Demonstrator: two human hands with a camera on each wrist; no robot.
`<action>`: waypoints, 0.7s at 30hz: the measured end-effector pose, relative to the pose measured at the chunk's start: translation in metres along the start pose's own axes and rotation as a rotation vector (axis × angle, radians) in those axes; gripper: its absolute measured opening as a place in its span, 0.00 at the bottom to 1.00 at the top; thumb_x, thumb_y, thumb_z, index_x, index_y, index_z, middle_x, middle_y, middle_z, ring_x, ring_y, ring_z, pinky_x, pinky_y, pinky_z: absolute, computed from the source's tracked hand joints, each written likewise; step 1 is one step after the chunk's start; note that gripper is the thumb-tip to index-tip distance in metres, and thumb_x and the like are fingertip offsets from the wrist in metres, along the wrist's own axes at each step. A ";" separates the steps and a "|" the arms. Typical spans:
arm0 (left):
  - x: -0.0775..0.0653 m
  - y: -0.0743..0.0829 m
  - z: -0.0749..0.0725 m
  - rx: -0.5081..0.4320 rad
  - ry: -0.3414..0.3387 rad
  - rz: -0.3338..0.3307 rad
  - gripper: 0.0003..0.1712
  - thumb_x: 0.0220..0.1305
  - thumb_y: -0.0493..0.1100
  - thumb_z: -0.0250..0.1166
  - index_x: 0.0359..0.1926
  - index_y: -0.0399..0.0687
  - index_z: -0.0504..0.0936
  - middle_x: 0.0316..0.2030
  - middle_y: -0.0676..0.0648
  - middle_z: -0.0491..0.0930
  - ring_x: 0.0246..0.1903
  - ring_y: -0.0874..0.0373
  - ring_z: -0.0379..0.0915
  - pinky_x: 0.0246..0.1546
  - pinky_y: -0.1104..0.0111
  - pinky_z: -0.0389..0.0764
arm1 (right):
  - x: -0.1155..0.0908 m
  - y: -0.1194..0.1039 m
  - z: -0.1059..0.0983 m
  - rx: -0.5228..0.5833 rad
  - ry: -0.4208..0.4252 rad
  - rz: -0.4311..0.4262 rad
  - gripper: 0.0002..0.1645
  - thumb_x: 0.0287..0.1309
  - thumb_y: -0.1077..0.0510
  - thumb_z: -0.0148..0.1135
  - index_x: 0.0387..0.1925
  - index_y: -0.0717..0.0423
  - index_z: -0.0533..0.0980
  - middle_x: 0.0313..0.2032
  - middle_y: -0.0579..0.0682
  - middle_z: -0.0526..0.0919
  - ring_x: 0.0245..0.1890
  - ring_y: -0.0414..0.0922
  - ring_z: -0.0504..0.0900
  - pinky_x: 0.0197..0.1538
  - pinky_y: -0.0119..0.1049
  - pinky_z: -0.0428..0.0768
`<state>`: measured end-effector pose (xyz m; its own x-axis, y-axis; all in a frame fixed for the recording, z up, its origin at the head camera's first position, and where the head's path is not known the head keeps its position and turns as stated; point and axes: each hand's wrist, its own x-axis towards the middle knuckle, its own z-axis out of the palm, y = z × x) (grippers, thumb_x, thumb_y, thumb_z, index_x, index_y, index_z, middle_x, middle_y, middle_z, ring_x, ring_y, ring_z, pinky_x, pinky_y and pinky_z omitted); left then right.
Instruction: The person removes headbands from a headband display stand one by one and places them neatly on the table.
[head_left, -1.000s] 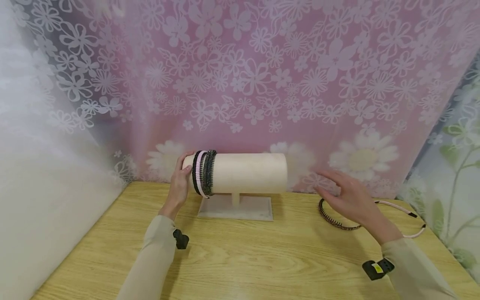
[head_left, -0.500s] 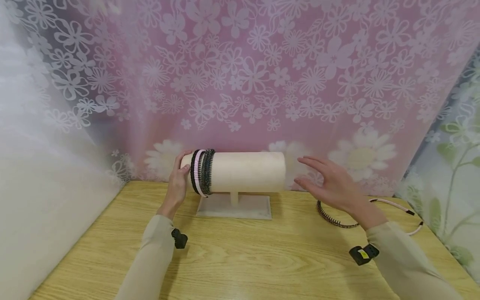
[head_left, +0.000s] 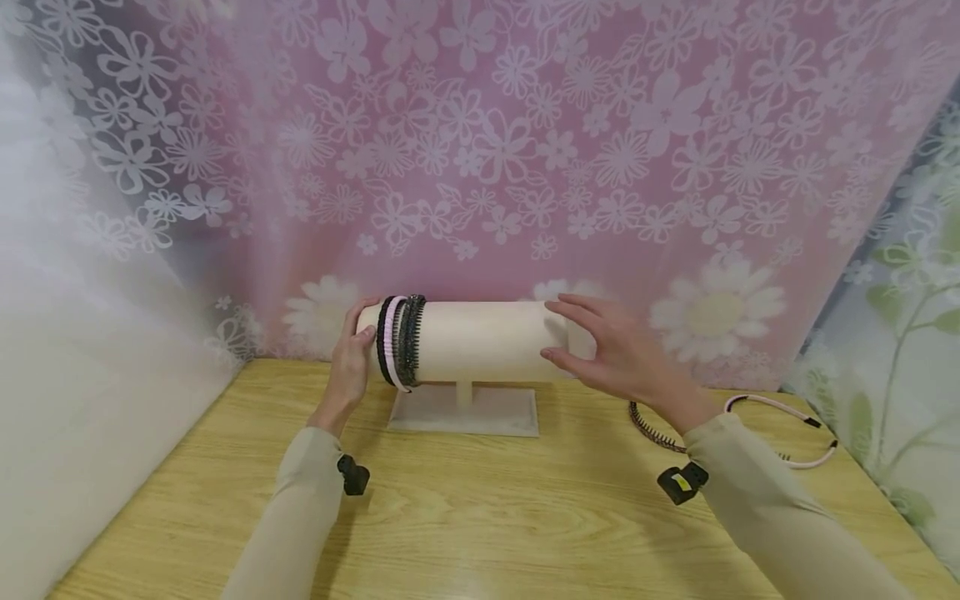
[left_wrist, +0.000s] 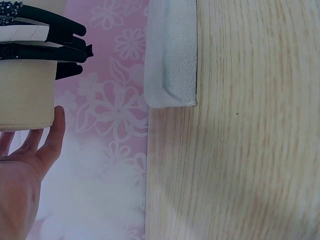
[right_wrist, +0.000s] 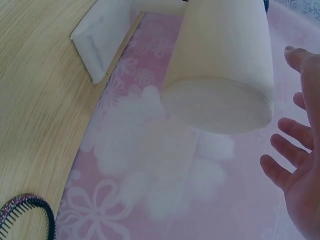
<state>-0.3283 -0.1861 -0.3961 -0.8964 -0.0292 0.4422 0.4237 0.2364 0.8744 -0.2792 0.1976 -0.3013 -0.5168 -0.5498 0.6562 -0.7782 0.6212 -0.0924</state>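
Observation:
A cream cylindrical headband holder lies level on a post above a pale rectangular base. Several headbands sit round its left part: a black one, a pink one and dark glittery toothed ones. My left hand holds the cylinder's left end, thumb in front and fingers behind. Over the right end, in the head view, reaches my right hand, its thumb and fingers spread. The right wrist view shows a gap between those fingers and the cylinder.
A dark toothed headband and a pink headband lie on the wooden table at the right, partly hidden by the right arm. A pink flowered curtain hangs directly behind the table. A white surface stands at left.
My right hand has moved left, from above the loose headbands to the cylinder's right end. The left hand keeps its hold on the left end.

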 end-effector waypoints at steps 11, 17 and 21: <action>0.001 0.000 0.000 -0.003 -0.004 -0.001 0.28 0.78 0.51 0.39 0.76 0.68 0.62 0.73 0.49 0.66 0.60 0.47 0.69 0.59 0.55 0.70 | 0.021 -0.010 0.017 0.033 -0.067 0.014 0.38 0.59 0.47 0.73 0.67 0.58 0.75 0.67 0.61 0.77 0.67 0.60 0.75 0.67 0.57 0.73; 0.001 0.001 -0.001 0.004 0.002 -0.001 0.28 0.78 0.51 0.39 0.75 0.69 0.62 0.72 0.48 0.66 0.60 0.46 0.70 0.59 0.54 0.71 | 0.030 -0.013 0.025 0.023 -0.052 0.007 0.37 0.59 0.45 0.73 0.65 0.60 0.76 0.66 0.60 0.78 0.68 0.59 0.74 0.69 0.56 0.72; 0.000 0.001 0.000 0.003 0.002 -0.005 0.28 0.78 0.50 0.40 0.75 0.70 0.62 0.73 0.48 0.65 0.60 0.45 0.69 0.58 0.53 0.71 | 0.035 -0.014 0.030 0.025 -0.071 0.033 0.37 0.60 0.45 0.72 0.66 0.58 0.76 0.67 0.60 0.77 0.68 0.59 0.74 0.69 0.57 0.71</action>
<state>-0.3279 -0.1862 -0.3951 -0.8982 -0.0327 0.4384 0.4189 0.2390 0.8760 -0.2968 0.1527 -0.3000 -0.5660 -0.5679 0.5976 -0.7682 0.6263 -0.1324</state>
